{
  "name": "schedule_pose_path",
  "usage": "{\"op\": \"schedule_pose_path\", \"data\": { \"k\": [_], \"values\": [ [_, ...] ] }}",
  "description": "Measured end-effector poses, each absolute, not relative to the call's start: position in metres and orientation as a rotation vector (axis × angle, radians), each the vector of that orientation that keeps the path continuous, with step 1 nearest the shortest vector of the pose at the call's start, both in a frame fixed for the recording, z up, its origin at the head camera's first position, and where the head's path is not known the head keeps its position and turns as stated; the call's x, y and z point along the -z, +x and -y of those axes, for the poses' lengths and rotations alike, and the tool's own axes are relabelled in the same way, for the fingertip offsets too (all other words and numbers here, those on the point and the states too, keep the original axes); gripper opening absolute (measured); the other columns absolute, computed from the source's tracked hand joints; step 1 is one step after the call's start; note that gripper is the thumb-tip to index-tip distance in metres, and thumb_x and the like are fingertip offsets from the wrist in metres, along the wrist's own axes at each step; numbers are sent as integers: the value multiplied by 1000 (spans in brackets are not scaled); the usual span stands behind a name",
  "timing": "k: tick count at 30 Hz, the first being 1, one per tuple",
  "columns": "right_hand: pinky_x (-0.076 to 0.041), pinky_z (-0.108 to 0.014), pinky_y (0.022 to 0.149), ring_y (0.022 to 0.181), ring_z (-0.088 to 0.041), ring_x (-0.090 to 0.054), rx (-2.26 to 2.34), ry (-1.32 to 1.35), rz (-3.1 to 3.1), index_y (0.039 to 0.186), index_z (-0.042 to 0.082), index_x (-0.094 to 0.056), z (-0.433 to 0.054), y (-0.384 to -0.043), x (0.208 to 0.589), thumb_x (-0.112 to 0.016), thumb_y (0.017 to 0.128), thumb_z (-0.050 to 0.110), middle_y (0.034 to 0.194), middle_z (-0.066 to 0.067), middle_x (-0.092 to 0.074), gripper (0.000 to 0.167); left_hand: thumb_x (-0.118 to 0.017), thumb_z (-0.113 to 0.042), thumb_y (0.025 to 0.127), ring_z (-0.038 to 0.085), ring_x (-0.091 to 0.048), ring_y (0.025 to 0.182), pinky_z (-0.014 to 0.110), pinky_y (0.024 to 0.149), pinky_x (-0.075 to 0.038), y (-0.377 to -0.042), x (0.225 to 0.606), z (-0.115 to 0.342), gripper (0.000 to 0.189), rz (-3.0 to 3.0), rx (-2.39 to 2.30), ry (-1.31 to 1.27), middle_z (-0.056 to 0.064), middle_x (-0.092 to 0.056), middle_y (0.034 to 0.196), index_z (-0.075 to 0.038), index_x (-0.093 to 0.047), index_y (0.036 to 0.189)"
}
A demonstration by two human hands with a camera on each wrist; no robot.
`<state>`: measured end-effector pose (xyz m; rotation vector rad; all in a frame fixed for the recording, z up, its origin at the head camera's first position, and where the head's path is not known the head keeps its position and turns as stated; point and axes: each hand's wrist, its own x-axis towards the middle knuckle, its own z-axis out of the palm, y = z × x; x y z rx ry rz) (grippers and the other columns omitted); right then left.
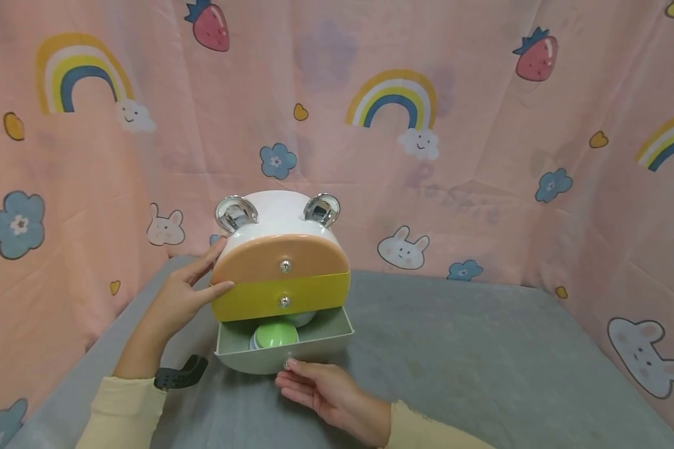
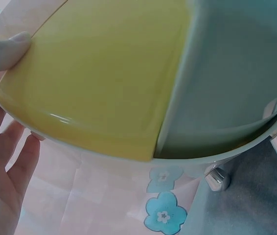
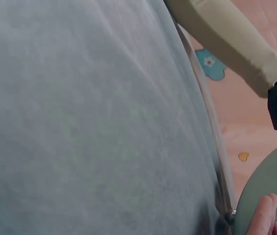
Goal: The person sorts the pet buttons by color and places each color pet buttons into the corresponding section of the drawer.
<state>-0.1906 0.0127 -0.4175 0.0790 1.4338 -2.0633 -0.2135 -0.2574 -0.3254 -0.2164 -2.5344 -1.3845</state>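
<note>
A small drawer box (image 1: 283, 215) with a white rounded top and two silver ears stands on the grey table. Its upper orange drawer (image 1: 253, 262) and middle yellow drawer (image 1: 320, 296) are closed. The bottom grey-green drawer (image 1: 247, 362) is pulled out; inside lie a round light-green-topped item (image 1: 276, 335) and a pale item (image 1: 301, 318) partly hidden beneath the yellow drawer. My left hand (image 1: 182, 299) grips the box's left side, its thumb (image 2: 16, 49) on the front and fingers along the side. My right hand (image 1: 331, 393) pinches the bottom drawer's knob (image 1: 288, 363) between thumb and fingers.
Grey cloth covers the table (image 1: 455, 362). A pink patterned curtain (image 1: 483, 187) hangs behind and along both sides. Short silver feet (image 2: 218, 179) show beneath the box in the left wrist view. A black band (image 1: 181, 373) is on my left wrist.
</note>
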Motion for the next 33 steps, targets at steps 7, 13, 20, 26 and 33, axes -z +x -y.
{"op": "schedule_pose_path", "data": {
  "k": [7,13,20,26,33],
  "values": [
    [-57,-40,98,94,-18,-72,2093,87,-1439,115,-4,-64,-6,-204,419,-63,98,13,95,-9,-75,25,-72,-41,90,41,-25,151,70,114,-27,-213,325,256,79,2540,1401,-219,0,-25,164,-46,-25,154],
    [-57,-40,98,94,-18,-72,2121,66,-1451,120,-6,-62,-2,-212,418,-62,99,14,97,-9,-74,29,-71,-44,91,41,-26,150,70,114,-28,-213,324,254,79,2562,1368,-200,2,-27,164,-46,-24,154],
    [-59,-39,94,92,-18,-74,2131,68,-1485,117,-4,-66,2,-217,420,-64,97,15,97,-10,-75,28,-70,-43,91,42,-28,149,70,113,-30,-211,324,256,77,2566,1347,-219,4,-30,163,-48,-25,153],
    [-60,-38,91,90,-18,-74,2129,66,-1512,118,-4,-67,6,-219,420,-65,96,16,97,-10,-76,29,-70,-42,92,43,-29,149,70,112,-31,-209,321,259,76,2575,1329,-225,3,-29,162,-50,-24,152],
    [-60,-39,90,91,-19,-75,2131,85,-1529,116,-4,-68,8,-223,421,-67,95,17,98,-12,-76,30,-71,-41,91,44,-30,148,71,110,-33,-210,322,258,76,2558,1339,-221,3,-30,162,-48,-25,153]
  ]
}}
